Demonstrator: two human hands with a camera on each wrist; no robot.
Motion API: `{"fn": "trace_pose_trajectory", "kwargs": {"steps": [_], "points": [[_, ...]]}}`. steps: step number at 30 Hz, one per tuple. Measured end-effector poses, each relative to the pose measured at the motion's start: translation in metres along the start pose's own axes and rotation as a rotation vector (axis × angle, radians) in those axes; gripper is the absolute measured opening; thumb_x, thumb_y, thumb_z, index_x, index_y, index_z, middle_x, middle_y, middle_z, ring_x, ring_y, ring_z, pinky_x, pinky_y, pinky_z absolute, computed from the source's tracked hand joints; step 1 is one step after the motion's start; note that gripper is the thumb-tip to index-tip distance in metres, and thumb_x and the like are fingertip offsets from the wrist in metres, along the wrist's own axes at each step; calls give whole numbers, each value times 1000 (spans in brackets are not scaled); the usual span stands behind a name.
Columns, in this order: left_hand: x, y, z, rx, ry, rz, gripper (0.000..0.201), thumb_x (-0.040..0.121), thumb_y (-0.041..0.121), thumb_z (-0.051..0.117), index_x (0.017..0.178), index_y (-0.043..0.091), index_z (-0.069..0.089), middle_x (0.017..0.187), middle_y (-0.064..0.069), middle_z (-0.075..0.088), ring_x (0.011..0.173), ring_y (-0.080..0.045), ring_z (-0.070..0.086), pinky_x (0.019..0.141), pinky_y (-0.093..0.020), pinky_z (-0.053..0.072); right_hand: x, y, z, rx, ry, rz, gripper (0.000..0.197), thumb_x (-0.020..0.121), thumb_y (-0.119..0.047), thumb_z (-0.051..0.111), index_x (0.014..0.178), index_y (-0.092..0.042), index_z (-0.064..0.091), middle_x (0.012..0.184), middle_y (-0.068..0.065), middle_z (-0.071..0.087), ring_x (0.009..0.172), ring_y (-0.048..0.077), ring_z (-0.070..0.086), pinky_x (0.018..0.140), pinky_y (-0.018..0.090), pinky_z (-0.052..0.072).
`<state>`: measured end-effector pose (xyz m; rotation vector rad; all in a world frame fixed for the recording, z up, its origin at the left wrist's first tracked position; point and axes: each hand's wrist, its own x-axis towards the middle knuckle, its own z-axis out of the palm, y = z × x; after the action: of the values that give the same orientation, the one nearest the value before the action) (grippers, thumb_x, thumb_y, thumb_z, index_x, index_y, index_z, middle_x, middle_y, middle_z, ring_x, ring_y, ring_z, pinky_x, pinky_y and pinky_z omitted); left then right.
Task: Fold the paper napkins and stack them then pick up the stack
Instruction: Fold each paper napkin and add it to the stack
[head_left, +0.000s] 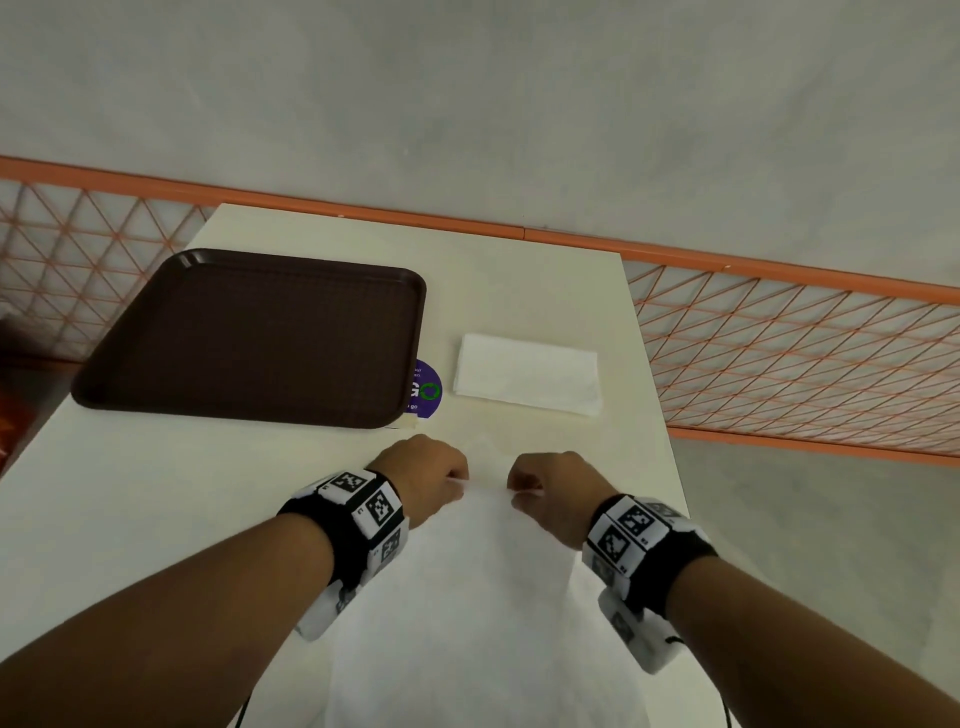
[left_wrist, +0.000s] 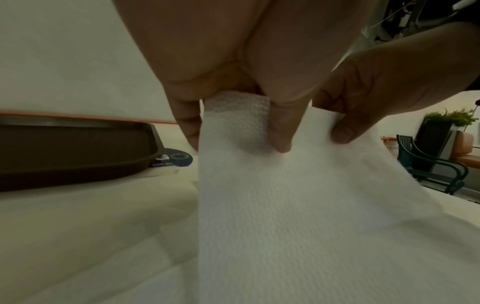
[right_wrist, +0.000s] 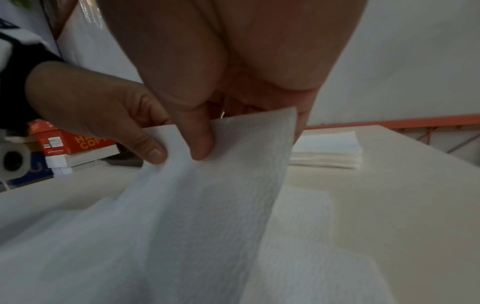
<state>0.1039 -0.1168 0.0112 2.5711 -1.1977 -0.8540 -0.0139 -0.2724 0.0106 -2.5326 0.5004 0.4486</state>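
Left hand (head_left: 422, 475): grip pinches napkin (head_left: 483, 597) top edge | right hand (head_left: 558, 488): grip pinches same edge | napkin lifted above desk (head_left: 156, 519) | stack (head_left: 527, 373) right of tray (head_left: 254, 338)

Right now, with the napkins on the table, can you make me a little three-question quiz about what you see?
1. True or false: both hands pinch the top edge of the same napkin.
2. Pick one. The folded napkins lie: A) on the tray, B) on the table to the right of the tray, C) on the floor.
3. Fill in the gap: part of the purple sticker is hidden under the ____.

Key
1. True: the left hand and right hand each pinch that edge.
2. B
3. tray
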Motion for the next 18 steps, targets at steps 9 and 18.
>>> {"fn": "trace_pose_trajectory", "kwargs": {"steps": [9,18], "points": [[-2,-9,1,71,95,101,26,98,29,46,118,22,62,119,3,61,111,-19,54,95,-34,43,-5,8,-14,-76,88,-14,7,90,-28,57,94,-30,63,96,-6,65,91,21,61,78,31,50],[-22,-12,27,152,-176,74,60,82,69,51,127,30,54,130,9,53,120,-16,48,101,-30,37,-23,7,40,-220,-157,-40,31,88,-47,58,111,-26,60,118,-5,58,110,19,53,89,32,43]]}}
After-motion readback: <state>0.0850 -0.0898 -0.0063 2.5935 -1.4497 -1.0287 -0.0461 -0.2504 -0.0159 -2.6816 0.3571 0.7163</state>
